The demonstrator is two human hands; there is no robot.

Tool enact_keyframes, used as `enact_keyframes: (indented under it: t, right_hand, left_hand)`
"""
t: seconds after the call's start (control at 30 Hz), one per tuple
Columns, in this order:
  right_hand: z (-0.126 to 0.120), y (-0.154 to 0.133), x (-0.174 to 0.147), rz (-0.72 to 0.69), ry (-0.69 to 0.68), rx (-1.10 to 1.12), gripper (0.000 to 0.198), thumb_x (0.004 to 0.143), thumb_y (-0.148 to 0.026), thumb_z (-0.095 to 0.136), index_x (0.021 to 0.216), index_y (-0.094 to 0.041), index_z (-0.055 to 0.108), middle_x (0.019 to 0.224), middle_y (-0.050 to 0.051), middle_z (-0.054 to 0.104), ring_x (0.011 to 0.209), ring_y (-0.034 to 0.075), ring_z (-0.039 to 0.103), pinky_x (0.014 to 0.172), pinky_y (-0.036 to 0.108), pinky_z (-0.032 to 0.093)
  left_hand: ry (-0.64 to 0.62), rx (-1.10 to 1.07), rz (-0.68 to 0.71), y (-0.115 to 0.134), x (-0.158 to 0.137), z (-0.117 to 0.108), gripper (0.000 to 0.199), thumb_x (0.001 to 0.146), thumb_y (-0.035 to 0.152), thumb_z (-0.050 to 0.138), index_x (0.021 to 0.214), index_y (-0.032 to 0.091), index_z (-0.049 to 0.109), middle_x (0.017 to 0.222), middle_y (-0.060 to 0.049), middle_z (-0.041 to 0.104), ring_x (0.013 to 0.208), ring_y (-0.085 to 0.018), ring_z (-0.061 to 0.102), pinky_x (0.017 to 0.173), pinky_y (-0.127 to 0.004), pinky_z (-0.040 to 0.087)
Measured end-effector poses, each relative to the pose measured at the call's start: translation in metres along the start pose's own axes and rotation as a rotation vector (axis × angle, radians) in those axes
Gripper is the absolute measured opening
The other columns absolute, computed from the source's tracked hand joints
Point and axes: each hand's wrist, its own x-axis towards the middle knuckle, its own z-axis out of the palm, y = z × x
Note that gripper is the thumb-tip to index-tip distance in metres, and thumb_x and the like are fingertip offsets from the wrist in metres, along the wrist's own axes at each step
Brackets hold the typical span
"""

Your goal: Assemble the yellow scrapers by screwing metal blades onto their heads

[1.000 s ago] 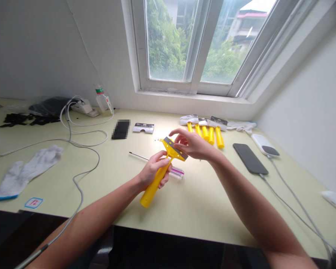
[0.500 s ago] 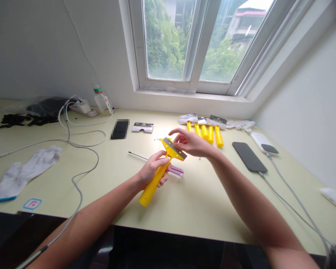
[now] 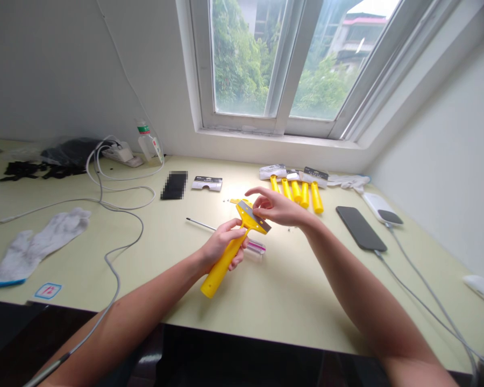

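Observation:
My left hand is wrapped round the yellow handle of a scraper, its head tilted up and away from me. A grey metal blade lies across the scraper's yellow head. Above it, my right hand pinches the blade near its middle between thumb and fingers, with the index finger raised. Behind the head, a small yellow piece shows on the table, partly hidden. A screwdriver with a clear and pink handle lies under the left hand. Tiny screws lie right of the head.
Several yellow scrapers in packaging lie at the back right. Further right are a black phone and a white device with cables. On the left are a white glove, looped cable, a bottle and a packaging card.
The whole view has shifted slightly. The left hand keeps its hold on the scraper, and the right fingers stay at the blade, which now sits at a slightly different angle on the head.

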Motion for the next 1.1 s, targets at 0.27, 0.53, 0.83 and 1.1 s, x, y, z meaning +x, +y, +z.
enact_keyframes:
  t: [0.27,0.53,0.83,1.1]
  right_hand:
    - [0.010,0.035,0.020,0.012,0.240,-0.273,0.032,0.096,-0.029,0.045,0.124,-0.019,0.057,0.114,0.011,0.065,0.099,0.020,0.063,0.087,0.036,0.050]
    - [0.031,0.052,0.037,0.011,0.088,-0.640,0.022,0.088,-0.025,0.059,0.108,-0.022,0.068,0.118,0.010,0.065,0.112,0.026,0.057,0.092,0.034,0.044]
    - [0.018,0.062,0.029,0.175,0.129,-0.567,0.033,0.085,-0.026,0.060,0.118,-0.020,0.061,0.097,0.008,0.068,0.081,0.018,0.062,0.066,0.024,0.043]
    - [0.002,0.055,0.020,0.172,0.151,-0.406,0.023,0.093,-0.031,0.046,0.096,-0.017,0.063,0.090,0.008,0.069,0.070,0.016,0.062,0.061,0.025,0.044]
  left_hand:
    - [0.008,-0.017,0.003,-0.002,0.002,-0.002,0.020,0.088,0.038,0.053,0.098,0.022,0.046,0.076,0.003,0.053,0.037,-0.007,0.047,0.029,-0.018,0.035]
    - [0.021,-0.037,0.019,-0.001,0.003,-0.005,0.023,0.086,0.039,0.056,0.096,0.022,0.043,0.077,0.004,0.053,0.036,-0.007,0.047,0.028,-0.018,0.035]
    - [0.032,-0.042,0.016,0.001,0.003,-0.005,0.026,0.084,0.040,0.058,0.095,0.022,0.043,0.076,0.004,0.053,0.036,-0.007,0.047,0.028,-0.018,0.035]
    - [0.027,-0.041,0.045,0.000,0.003,-0.007,0.022,0.086,0.037,0.056,0.095,0.022,0.043,0.077,0.004,0.053,0.037,-0.007,0.047,0.028,-0.017,0.035]
